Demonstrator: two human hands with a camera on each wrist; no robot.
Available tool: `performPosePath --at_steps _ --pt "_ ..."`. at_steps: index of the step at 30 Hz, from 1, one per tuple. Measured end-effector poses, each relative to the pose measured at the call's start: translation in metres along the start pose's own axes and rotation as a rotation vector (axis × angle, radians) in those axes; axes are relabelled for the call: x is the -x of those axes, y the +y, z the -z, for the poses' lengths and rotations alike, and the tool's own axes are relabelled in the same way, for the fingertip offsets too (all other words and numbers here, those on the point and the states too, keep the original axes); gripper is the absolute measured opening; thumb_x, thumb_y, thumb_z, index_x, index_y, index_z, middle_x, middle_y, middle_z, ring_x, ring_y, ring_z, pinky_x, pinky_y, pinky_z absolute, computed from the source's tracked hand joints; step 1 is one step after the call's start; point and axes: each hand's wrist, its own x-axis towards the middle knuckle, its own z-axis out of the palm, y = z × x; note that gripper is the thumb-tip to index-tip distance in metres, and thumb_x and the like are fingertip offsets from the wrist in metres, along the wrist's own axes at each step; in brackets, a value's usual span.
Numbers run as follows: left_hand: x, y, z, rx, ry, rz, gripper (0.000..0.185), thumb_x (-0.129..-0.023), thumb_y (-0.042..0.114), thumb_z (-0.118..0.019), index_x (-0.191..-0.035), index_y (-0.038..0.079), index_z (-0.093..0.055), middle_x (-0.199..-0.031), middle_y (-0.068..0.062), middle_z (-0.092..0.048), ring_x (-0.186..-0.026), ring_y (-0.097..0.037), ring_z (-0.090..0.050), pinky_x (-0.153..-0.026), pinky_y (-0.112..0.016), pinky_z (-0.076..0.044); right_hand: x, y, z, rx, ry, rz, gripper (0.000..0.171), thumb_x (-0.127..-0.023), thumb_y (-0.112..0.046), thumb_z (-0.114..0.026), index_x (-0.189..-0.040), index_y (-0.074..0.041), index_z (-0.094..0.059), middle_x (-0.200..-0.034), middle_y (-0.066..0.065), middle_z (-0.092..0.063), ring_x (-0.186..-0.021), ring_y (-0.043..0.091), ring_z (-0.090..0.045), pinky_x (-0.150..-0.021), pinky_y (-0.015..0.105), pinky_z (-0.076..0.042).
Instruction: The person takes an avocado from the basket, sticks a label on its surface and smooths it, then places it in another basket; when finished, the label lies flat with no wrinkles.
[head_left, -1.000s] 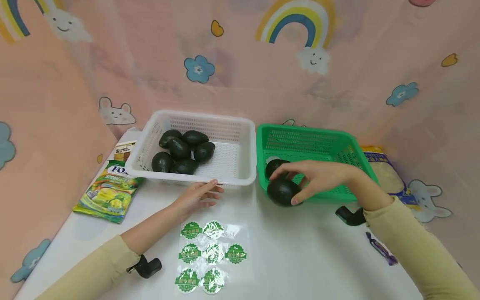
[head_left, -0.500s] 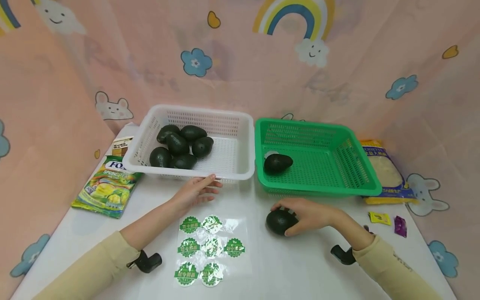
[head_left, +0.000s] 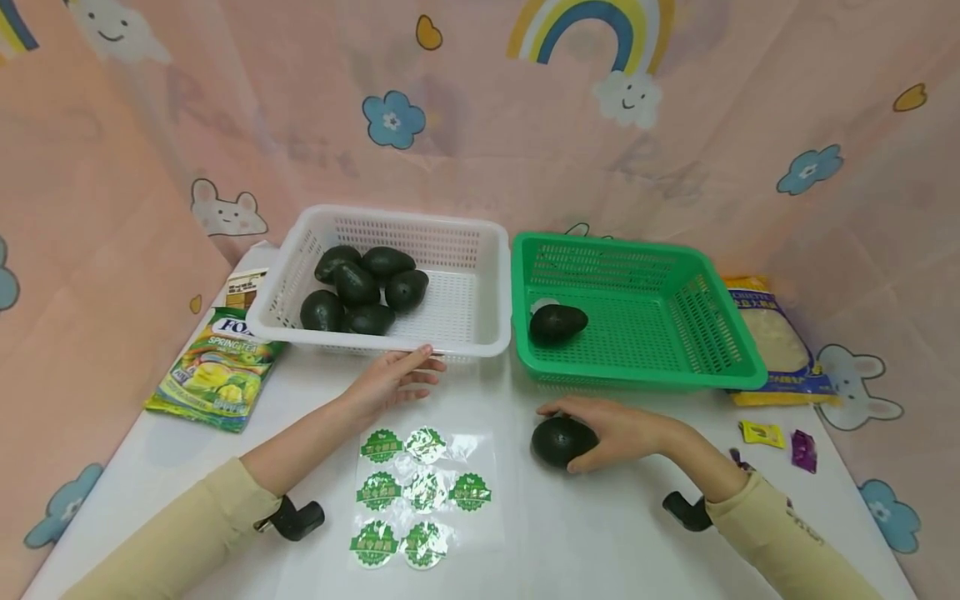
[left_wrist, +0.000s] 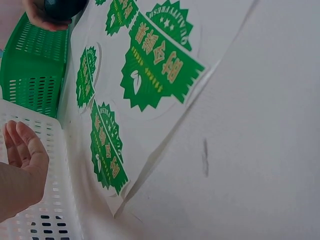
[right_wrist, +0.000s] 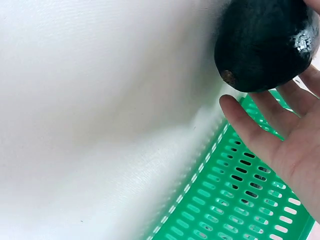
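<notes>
On the white table lies a dark avocado (head_left: 553,444), and my right hand (head_left: 600,429) cups it, fingers over the top and thumb below. The right wrist view shows the avocado (right_wrist: 265,42) against my fingers (right_wrist: 260,135), beside the green basket (right_wrist: 235,200). That green basket (head_left: 637,379) holds one avocado (head_left: 557,322). My left hand (head_left: 396,379) rests flat on the table with straight fingers, just before the white basket (head_left: 450,346), which holds several avocados (head_left: 360,292). A clear sheet of green stickers (head_left: 422,496) lies between my forearms, close up as the sticker sheet (left_wrist: 150,75) in the left wrist view.
A green snack bag (head_left: 217,375) lies left of the white basket. A yellow and blue bag (head_left: 772,342) lies right of the green basket, with two small wrapped sweets (head_left: 759,433) near it. Pink patterned cloth walls stand behind and at both sides.
My right hand has carried the avocado from the green basket's front edge down onto the table. Over the last half second it has stayed put. My left hand has not moved.
</notes>
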Motion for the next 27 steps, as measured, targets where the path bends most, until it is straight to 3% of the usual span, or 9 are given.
performPosePath --at_steps 6,9,11,16,19,22,27 --pt "0.0 -0.001 0.002 -0.013 -0.001 0.007 0.059 -0.101 0.043 -0.05 -0.134 -0.007 -0.051 -0.119 -0.01 -0.064 -0.113 -0.031 -0.056 -0.09 -0.034 -0.052 -0.001 0.002 -0.003 -0.004 0.005 0.012 0.072 -0.083 -0.039 -0.077 -0.141 -0.009 -0.046 -0.14 0.001 -0.05 -0.13 0.018 -0.045 -0.106 0.04 -0.037" --pt "0.001 -0.005 0.004 -0.115 -0.044 -0.019 0.056 -0.101 0.041 -0.051 -0.135 -0.003 -0.052 -0.123 -0.013 -0.062 -0.115 -0.033 -0.056 -0.093 -0.038 -0.051 -0.001 0.002 -0.004 -0.004 0.038 0.009 0.071 -0.086 -0.048 -0.071 -0.141 -0.01 -0.047 -0.14 0.0 -0.05 -0.131 0.018 -0.044 -0.106 0.042 -0.038" --pt "0.007 -0.009 0.008 -0.298 -0.094 -0.065 0.053 -0.099 0.041 -0.055 -0.134 0.001 -0.055 -0.125 -0.012 -0.062 -0.116 -0.032 -0.056 -0.094 -0.04 -0.05 -0.002 0.002 -0.004 0.003 0.078 0.016 0.068 -0.089 -0.051 -0.067 -0.141 -0.011 -0.048 -0.14 -0.002 -0.05 -0.131 0.018 -0.044 -0.105 0.044 -0.039" --pt "0.032 -0.024 0.022 -0.949 -0.167 -0.244 0.061 -0.081 0.051 -0.075 -0.125 0.01 -0.061 -0.124 -0.004 -0.057 -0.116 -0.024 -0.05 -0.096 -0.043 -0.045 -0.006 -0.006 -0.008 0.029 0.197 0.088 0.051 -0.094 -0.044 -0.063 -0.135 -0.016 -0.055 -0.135 -0.01 -0.053 -0.129 0.015 -0.046 -0.103 0.044 -0.041" --pt "0.042 -0.033 0.028 -1.142 -0.172 -0.31 0.063 -0.071 0.053 -0.083 -0.114 0.013 -0.061 -0.119 0.001 -0.051 -0.112 -0.021 -0.043 -0.094 -0.042 -0.044 -0.011 -0.013 -0.01 0.038 0.259 0.154 0.039 -0.095 -0.036 -0.064 -0.13 -0.019 -0.059 -0.13 -0.012 -0.056 -0.125 0.013 -0.049 -0.101 0.04 -0.042" --pt "0.045 -0.037 0.029 -1.134 -0.182 -0.321 0.049 -0.073 0.044 -0.085 -0.105 0.019 -0.058 -0.111 0.006 -0.05 -0.103 -0.016 -0.044 -0.088 -0.038 -0.045 -0.021 -0.023 -0.014 0.041 0.308 0.212 0.031 -0.095 -0.029 -0.066 -0.125 -0.022 -0.062 -0.125 -0.012 -0.059 -0.119 0.01 -0.052 -0.098 0.036 -0.044" --pt "0.041 -0.036 0.024 -0.969 -0.218 -0.263 0.032 -0.081 0.035 -0.08 -0.105 0.023 -0.061 -0.099 0.014 -0.06 -0.095 -0.01 -0.056 -0.086 -0.035 -0.049 -0.046 -0.049 -0.028 0.023 0.373 0.255 0.022 -0.093 -0.024 -0.068 -0.114 -0.019 -0.069 -0.109 -0.008 -0.067 -0.102 0.012 -0.058 -0.084 0.032 -0.049"
